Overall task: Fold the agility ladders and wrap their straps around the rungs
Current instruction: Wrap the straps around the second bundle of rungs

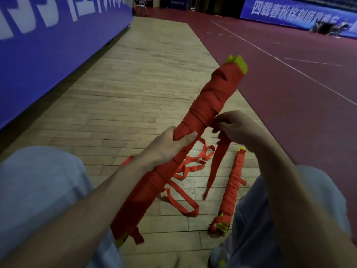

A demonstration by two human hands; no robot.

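Left hand (172, 145) curled round the ladder bundle (208, 101), right hand (234, 130) pinched on its loose strap (218, 161).

The strap (217, 163) is matt red woven cloth; the rungs (241, 63) look yellow plastic; the floor (135, 93) is worn wood planking.

Wooden floor (146, 78) runs up the middle here, pale planks from 6 o'clock toward 12. Along 9 to 11 o'clock stands a blue barrier (58, 45) with big white lettering, blurred. Over at 3 o'clock it's the dark red court (289, 84), butting straight against the planks, and a white line (286, 63) cuts across it on a diagonal. Up at 1 o'clock, a second blue banner (289, 12) carries white characters. Dark shapes (328, 28) sit at its foot near 2 o'clock, too blurred to tell.
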